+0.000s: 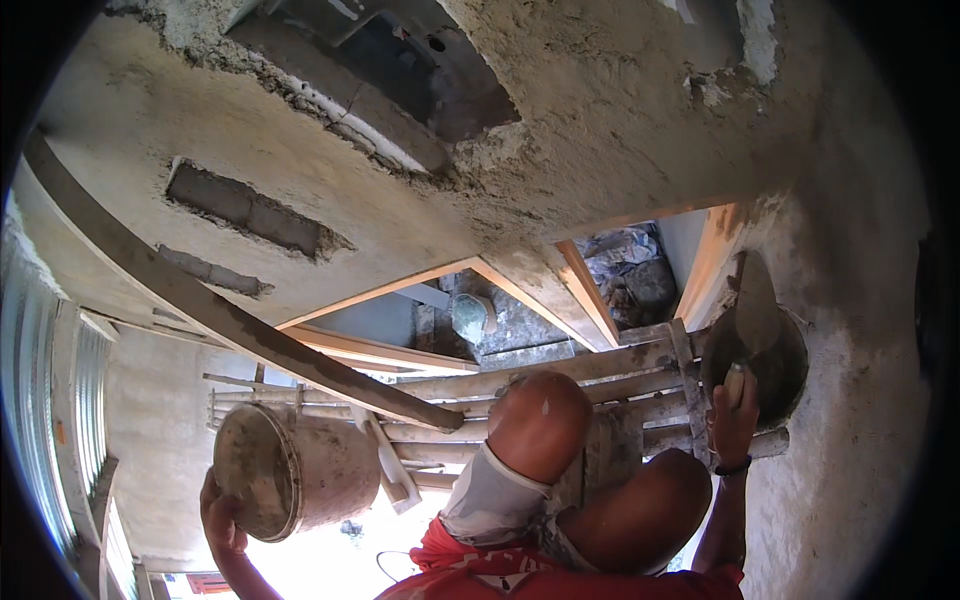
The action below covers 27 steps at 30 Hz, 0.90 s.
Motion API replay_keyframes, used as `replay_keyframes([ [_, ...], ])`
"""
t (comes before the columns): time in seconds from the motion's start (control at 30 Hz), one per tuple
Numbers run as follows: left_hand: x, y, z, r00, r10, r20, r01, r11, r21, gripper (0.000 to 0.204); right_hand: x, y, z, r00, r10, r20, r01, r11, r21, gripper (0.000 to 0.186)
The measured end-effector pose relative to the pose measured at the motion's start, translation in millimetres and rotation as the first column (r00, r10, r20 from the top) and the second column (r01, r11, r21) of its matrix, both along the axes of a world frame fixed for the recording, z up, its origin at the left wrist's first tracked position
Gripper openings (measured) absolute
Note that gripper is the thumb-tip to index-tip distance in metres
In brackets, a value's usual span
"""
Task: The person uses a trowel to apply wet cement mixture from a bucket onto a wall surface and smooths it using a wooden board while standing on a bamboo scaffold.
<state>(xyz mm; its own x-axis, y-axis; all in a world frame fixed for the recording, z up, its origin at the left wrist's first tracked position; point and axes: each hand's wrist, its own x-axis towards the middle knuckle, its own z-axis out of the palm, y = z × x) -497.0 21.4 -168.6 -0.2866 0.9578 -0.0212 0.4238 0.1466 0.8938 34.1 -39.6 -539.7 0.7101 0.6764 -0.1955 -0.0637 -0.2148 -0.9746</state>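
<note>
At left, the left hand (222, 518) has its grip on the edge of a smeared plastic bucket (340, 470), apparently to steady it; how far it tilts is hard to judge. At right, the right hand (735, 418) has its grip around the handle of a trowel (757, 305), blade pointing far, over a dark round tub (787, 362), likely so the tool stays within reach of it. The tub sits beside the pole scaffold (640, 384), against the plastered wall (850, 420).
</note>
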Motion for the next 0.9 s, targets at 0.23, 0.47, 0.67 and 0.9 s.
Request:
replay_keyframes([
  [0.23, 134, 101, -8, 0.874, -0.486, -0.006, 0.484, 0.869, 0.103, 0.083, -5, -54, 11, 0.991, -0.126, 0.05, 0.13, 0.989, -0.067, 0.049],
  [0.47, 263, 184, -22, 0.571, -0.809, -0.137, 0.813, 0.581, -0.045, 0.078, -22, -126, 22, 0.944, -0.307, 0.12, 0.322, 0.938, -0.13, 0.045],
  [0.67, 382, 189, -72, 0.202, -0.933, -0.299, 0.891, 0.302, -0.339, 0.071, -51, -167, 16, 0.883, -0.466, 0.056, 0.468, 0.867, -0.172, 0.043],
  [0.9, 484, 166, -160, -0.161, -0.919, -0.359, 0.81, 0.085, -0.58, 0.075, -84, -197, 7, 0.838, -0.545, -0.003, 0.535, 0.823, -0.191, 0.042],
])
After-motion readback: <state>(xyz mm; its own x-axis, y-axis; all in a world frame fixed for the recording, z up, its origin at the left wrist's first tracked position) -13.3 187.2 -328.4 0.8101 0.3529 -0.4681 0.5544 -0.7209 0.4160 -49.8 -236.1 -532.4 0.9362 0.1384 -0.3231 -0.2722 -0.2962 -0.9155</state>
